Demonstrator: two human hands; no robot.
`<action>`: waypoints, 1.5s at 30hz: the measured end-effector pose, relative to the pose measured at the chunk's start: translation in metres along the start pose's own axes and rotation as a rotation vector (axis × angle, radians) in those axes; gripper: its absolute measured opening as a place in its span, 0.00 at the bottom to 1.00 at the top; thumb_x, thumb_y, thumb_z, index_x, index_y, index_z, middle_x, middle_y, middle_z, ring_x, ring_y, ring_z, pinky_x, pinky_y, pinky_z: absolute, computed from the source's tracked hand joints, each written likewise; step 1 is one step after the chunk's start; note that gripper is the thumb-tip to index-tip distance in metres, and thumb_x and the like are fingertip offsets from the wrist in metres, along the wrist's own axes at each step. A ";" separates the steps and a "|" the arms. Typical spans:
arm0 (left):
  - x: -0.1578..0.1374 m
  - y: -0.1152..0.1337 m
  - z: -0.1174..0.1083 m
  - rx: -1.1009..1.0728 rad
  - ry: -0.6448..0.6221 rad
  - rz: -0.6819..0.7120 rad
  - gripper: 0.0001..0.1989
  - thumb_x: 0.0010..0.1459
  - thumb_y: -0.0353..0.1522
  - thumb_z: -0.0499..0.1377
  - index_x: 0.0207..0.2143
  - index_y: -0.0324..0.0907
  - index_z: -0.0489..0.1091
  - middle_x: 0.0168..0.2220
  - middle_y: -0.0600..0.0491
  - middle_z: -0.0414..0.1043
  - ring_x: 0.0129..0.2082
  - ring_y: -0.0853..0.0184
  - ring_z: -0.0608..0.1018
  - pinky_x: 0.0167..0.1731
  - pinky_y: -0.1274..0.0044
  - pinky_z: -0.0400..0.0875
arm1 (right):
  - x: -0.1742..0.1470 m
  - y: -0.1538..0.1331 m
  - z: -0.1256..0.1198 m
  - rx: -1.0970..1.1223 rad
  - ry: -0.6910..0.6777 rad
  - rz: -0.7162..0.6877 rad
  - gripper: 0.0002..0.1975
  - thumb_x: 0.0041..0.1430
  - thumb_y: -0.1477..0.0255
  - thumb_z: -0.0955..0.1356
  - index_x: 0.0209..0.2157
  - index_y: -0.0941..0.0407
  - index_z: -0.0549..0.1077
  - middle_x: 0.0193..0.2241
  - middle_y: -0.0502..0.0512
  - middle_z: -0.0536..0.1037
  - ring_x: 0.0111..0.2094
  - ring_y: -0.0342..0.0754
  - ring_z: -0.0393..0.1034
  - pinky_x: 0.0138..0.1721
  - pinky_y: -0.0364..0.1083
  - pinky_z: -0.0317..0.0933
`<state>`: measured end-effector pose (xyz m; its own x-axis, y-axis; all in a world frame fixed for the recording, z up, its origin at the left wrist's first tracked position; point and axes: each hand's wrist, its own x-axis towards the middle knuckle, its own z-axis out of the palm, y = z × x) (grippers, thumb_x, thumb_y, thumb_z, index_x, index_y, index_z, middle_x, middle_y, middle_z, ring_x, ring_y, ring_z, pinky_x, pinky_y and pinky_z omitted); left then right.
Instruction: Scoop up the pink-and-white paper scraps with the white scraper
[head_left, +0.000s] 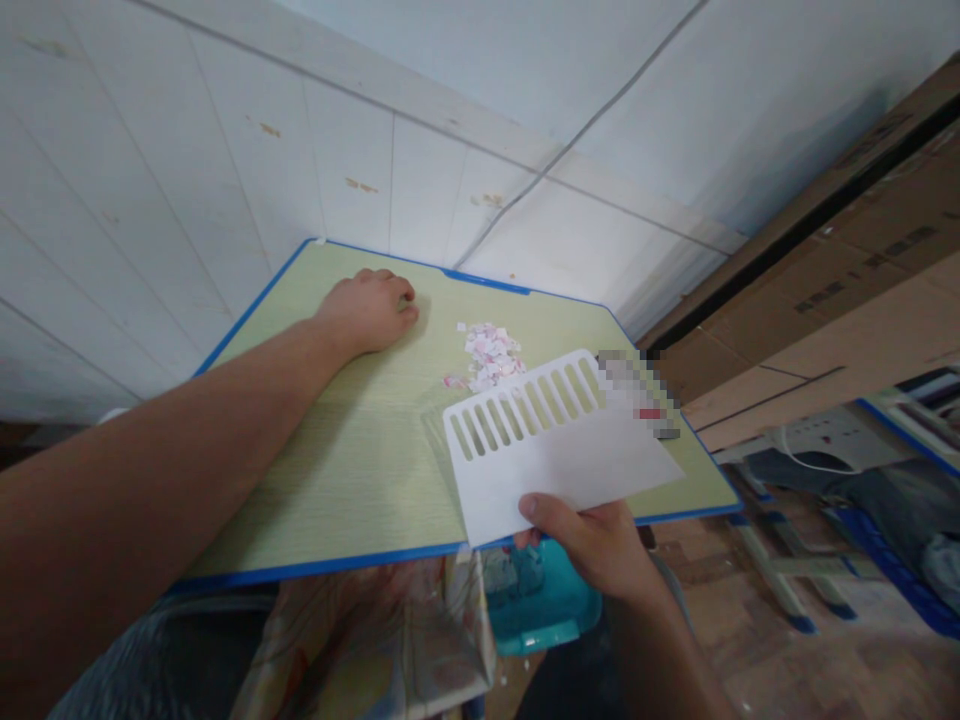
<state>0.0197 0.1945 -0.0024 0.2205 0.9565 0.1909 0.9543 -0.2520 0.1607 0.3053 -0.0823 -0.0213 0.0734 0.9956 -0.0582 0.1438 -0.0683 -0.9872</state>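
Pinching slotted card over bench edge with right hand; resting left hand curled, unclear if gripping, apart from scraps.

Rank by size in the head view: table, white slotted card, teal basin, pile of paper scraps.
Largest to smallest:
1. Table
2. White slotted card
3. Teal basin, visible part only
4. Pile of paper scraps

The place looks like a classroom or a makeshift workroom; which is unclear. A pale-green, blue-edged, school-style desk stands against a white panelled wall with tan marks. Printed brown cardboard lines the right, near pale, blue-footed furniture legs.
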 end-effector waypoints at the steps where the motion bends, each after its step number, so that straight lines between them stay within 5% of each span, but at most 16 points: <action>1: 0.000 0.000 0.000 0.002 -0.002 -0.001 0.32 0.78 0.42 0.54 0.74 0.42 0.85 0.78 0.38 0.83 0.79 0.40 0.80 0.77 0.55 0.76 | 0.001 0.000 0.001 0.018 0.005 0.000 0.16 0.65 0.61 0.84 0.25 0.50 0.85 0.22 0.53 0.85 0.25 0.54 0.81 0.32 0.50 0.78; 11: 0.004 -0.008 0.009 -0.043 0.037 0.012 0.29 0.79 0.45 0.57 0.71 0.47 0.87 0.75 0.41 0.85 0.78 0.42 0.81 0.77 0.56 0.77 | 0.043 0.014 -0.006 0.196 0.391 -0.167 0.15 0.64 0.57 0.84 0.34 0.52 0.84 0.25 0.53 0.86 0.23 0.53 0.79 0.26 0.50 0.72; 18: 0.003 -0.010 0.010 -0.074 0.047 0.014 0.29 0.78 0.47 0.58 0.70 0.50 0.87 0.73 0.42 0.86 0.76 0.41 0.81 0.76 0.54 0.78 | 0.031 0.000 0.010 -0.105 0.381 -0.162 0.23 0.74 0.51 0.81 0.28 0.51 0.86 0.30 0.56 0.91 0.35 0.57 0.88 0.51 0.55 0.81; 33: 0.003 -0.007 0.008 -0.044 0.027 0.006 0.31 0.79 0.45 0.55 0.73 0.47 0.86 0.77 0.40 0.83 0.78 0.41 0.81 0.77 0.55 0.76 | 0.035 0.000 0.011 -0.214 0.348 -0.112 0.24 0.76 0.50 0.79 0.28 0.48 0.85 0.30 0.56 0.91 0.39 0.61 0.89 0.56 0.58 0.79; 45: 0.002 -0.005 0.006 -0.038 0.018 -0.003 0.29 0.80 0.43 0.55 0.72 0.46 0.86 0.78 0.39 0.83 0.78 0.42 0.80 0.77 0.56 0.76 | 0.035 0.000 0.007 -0.150 0.332 -0.126 0.22 0.74 0.52 0.80 0.28 0.49 0.86 0.29 0.56 0.91 0.35 0.58 0.87 0.50 0.56 0.81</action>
<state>0.0168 0.1981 -0.0091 0.2141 0.9545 0.2075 0.9463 -0.2553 0.1982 0.3007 -0.0467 -0.0247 0.3580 0.9236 0.1374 0.3131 0.0199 -0.9495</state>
